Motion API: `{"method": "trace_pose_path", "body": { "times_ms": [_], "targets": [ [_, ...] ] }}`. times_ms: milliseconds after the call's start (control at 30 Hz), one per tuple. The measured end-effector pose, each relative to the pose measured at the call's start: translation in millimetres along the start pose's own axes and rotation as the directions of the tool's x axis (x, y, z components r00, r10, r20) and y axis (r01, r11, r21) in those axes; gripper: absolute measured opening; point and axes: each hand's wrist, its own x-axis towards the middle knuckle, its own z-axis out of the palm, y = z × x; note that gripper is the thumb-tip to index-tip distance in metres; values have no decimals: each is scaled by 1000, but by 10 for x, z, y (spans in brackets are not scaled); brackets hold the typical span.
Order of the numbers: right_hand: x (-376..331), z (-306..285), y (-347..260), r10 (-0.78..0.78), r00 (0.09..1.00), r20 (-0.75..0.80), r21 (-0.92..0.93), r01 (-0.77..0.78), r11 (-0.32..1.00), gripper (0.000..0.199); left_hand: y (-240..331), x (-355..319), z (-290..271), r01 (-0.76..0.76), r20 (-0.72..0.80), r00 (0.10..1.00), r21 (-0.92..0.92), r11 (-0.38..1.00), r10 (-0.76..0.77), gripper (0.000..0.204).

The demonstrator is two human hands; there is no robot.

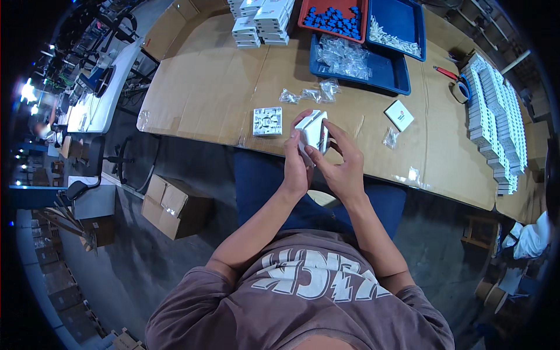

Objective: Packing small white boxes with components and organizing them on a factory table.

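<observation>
Over the near edge of the table, my left hand (296, 164) and my right hand (345, 168) are both closed around a small white box (314, 129). My left fingers wrap its left side, while my right thumb and fingers pinch its right side. Fingers cover part of the box, so I cannot tell whether its lid is fully closed. Left of it lies a white square piece (268, 121) with a moulded, uneven top. Beyond my hands are several small clear bags (311, 94). A flat white square box (399, 115) and another clear bag (390, 138) lie to the right.
At the back are stacked white boxes (263, 23), a red tray (363, 36) of blue pieces, a blue tray (421, 35) of white pieces and a blue tray (396, 81) of clear bags. Long white stacks (496, 116), a tape roll (460, 91) and a red-handled tool (446, 73) stand right.
</observation>
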Motion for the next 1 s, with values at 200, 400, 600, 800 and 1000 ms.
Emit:
{"method": "trace_pose_path", "body": {
  "times_ms": [200,400,600,800,1000],
  "targets": [
    [41,-8,45,-48,999,-17,-11,48,999,62,-6,7,-18,4,10,1000,-7,1000,-4,50],
    [51,5,58,-44,999,1,-13,44,999,62,-22,37,-78,9,21,1000,-30,999,-9,50],
    [52,26,45,-29,1000,5,-14,29,999,62,-30,32,-97,-16,35,999,19,1000,15,51],
    [40,35,30,-43,999,18,-39,44,998,62,-35,13,-134,-15,43,999,-18,1000,16,53],
    [-30,43,94,-53,998,34,-48,55,997,63,-18,-34,-192,-22,112,993,-35,999,26,52]
  ]
}}
